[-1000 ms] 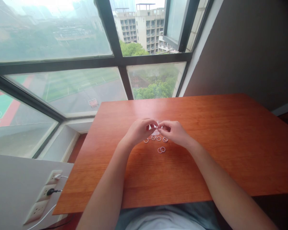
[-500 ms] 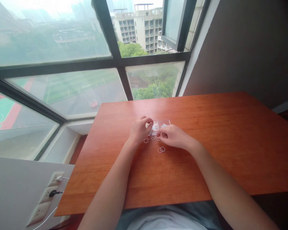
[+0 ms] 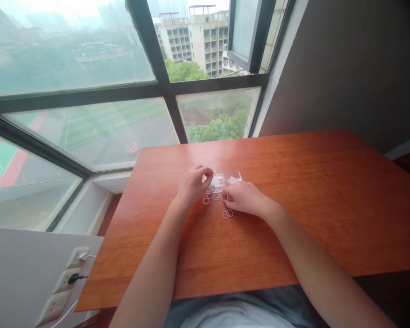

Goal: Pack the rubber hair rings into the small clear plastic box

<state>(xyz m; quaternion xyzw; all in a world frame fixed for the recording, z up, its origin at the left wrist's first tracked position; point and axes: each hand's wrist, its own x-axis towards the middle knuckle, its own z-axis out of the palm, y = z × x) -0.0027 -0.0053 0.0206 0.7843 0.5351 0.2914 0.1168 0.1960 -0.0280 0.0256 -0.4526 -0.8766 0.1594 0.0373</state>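
A clear plastic box [image 3: 233, 174] with compartments lies with its lid spread to the right on the table. Some small rings show inside its left end. My left hand [image 3: 193, 184] hovers over that end, thumb and fingers pinched together; whatever is between them is too small to make out. Just in front of the box, my right hand [image 3: 245, 197] has its curled fingertips on a thin pale ring, mostly hidden. Left of those fingertips, several loose rings [image 3: 206, 201] lie on the wood. Two overlapping rings [image 3: 228, 213] sit nearer to me, below my right hand.
The reddish-brown wooden table [image 3: 150, 255] reaches to a dark-framed window [image 3: 123, 93] at the back. A grey wall stands at the right. Sockets [image 3: 66, 279] with plugged-in cables are on the low wall at the left.
My left hand has lifted slightly leftward from the box, uncovering rings inside its left end. My right fingers have closed down at the ring by the box. The view has shifted a little.
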